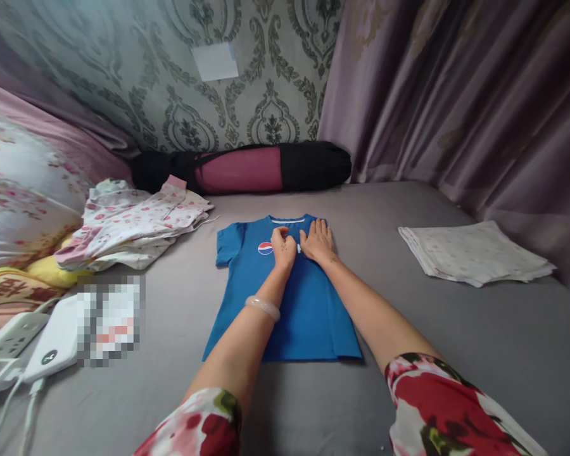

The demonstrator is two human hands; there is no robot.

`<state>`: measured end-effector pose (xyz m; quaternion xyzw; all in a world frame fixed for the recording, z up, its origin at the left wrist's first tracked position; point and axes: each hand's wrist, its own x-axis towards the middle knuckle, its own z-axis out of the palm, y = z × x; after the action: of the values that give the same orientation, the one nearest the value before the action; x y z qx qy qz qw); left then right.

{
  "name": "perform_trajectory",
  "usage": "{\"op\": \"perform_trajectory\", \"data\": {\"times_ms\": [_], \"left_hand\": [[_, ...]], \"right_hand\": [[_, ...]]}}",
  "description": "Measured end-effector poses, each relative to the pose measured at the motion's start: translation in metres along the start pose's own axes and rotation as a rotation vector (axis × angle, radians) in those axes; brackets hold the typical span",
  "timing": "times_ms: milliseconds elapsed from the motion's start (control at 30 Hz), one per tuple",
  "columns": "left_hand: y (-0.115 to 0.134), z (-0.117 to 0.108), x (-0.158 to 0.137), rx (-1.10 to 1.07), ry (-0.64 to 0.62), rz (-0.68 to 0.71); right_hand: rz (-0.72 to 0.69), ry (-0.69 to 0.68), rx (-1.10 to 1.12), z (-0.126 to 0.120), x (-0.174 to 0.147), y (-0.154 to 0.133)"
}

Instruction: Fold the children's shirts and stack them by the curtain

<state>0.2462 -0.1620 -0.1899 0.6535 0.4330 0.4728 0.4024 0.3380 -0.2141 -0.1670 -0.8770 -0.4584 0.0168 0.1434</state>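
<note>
- A blue T-shirt [247, 304] lies spread on the grey sheet [166, 329], its neckline [287, 221] at the far end and its hem [304, 356] at the near one.
- I see a pale band inside the collar.
- A round red, white and blue emblem [265, 248] sits on the chest; a white mark [299, 248] beside it is partly covered.
- The left-side short sleeve [229, 245] sticks outward.
- A lengthwise crease runs just inside the right edge.

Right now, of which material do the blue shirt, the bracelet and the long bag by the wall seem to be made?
The blue shirt looks like matte cotton knit, perhaps blended: no sheen, soft creases. The bracelet seems polished stone, possibly glass or plastic: pale and glossy. The long bag suggests synthetic fabric, matte with little sheen; fibre unclear.
</note>
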Motion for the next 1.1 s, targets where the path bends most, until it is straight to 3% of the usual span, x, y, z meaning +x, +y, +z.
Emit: {"op": "perform_trajectory", "data": {"times_ms": [133, 233, 367, 467, 533, 767, 967, 1100], "left_hand": [[0.0, -0.016, -0.004, -0.027, -0.042, -0.112], [0.002, -0.044, -0.019, 0.038, -0.12, -0.165], [0.004, -0.093, -0.053, 0.251, -0.254, -0.024], [0.001, -0.125, -0.081, 0.461, -0.281, 0.168], [-0.001, -0.138, -0.095, 0.602, -0.303, 0.199], [0.006, -0.15, -0.106, 0.924, -0.345, 0.144], [0.011, -0.155, -0.107, 0.985, -0.352, 0.162], [0.01, -0.16, -0.109, 0.993, -0.336, 0.16]], "right_hand": [[0.006, -0.019, -0.002, -0.002, 0.0, -0.001], [0.002, -0.025, -0.014, -0.003, 0.001, -0.001], [0.003, -0.038, -0.048, -0.005, 0.002, -0.003], [-0.011, -0.016, -0.058, -0.005, 0.003, -0.009], [-0.036, 0.008, -0.051, -0.005, 0.003, -0.013], [-0.019, -0.005, -0.071, 0.001, 0.003, -0.017], [-0.014, -0.026, -0.115, 0.0, 0.004, -0.018], [-0.008, -0.133, -0.071, -0.009, 0.008, -0.016]]}}
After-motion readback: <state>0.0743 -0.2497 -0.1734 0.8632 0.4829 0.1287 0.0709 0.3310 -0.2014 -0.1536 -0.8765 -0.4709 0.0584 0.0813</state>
